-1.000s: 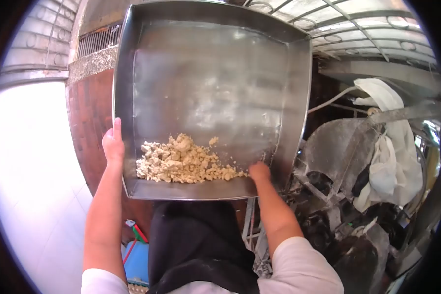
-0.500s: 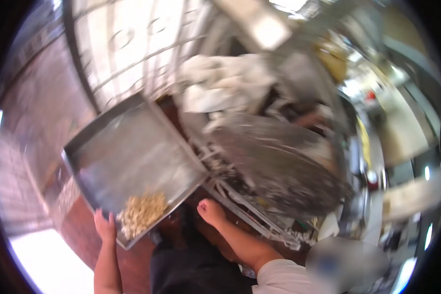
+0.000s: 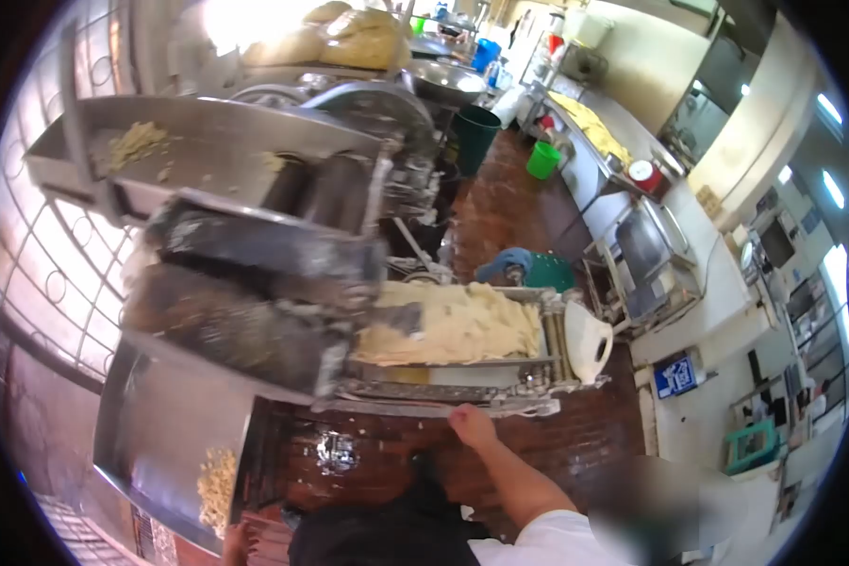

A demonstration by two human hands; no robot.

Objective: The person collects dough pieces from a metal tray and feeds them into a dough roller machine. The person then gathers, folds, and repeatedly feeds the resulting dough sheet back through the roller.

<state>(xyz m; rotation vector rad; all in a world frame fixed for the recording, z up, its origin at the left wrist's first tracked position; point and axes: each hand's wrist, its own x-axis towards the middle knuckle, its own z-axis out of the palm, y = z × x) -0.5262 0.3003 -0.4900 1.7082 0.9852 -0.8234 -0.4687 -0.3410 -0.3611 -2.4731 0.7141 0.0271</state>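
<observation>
My left hand (image 3: 241,540) is low at the frame's bottom edge, beside the near corner of a shallow metal tray (image 3: 160,415). Its fingers look loosely bent and slightly apart; part of the hand is cut off. Yellowish dough scraps (image 3: 215,486) are heaped along the tray's side near that hand. My right hand (image 3: 472,426) is closed in a fist with nothing visible in it, just in front of the lower rail of a roller machine (image 3: 245,311). Pale dough (image 3: 453,324) lies in folded layers on the machine's bed.
More dough scraps (image 3: 140,143) lie in the machine's upper metal hopper (image 3: 208,123). A white plastic container (image 3: 587,341) stands at the bed's right end. Beyond are a green bucket (image 3: 542,160) and a long worktable (image 3: 665,222). The floor (image 3: 387,448) has a wet patch.
The view has swung right and steadied, bringing the machine and room into sight. The tray now appears lower left, and my left hand has shifted along it to the near corner. My right hand stays fisted.
</observation>
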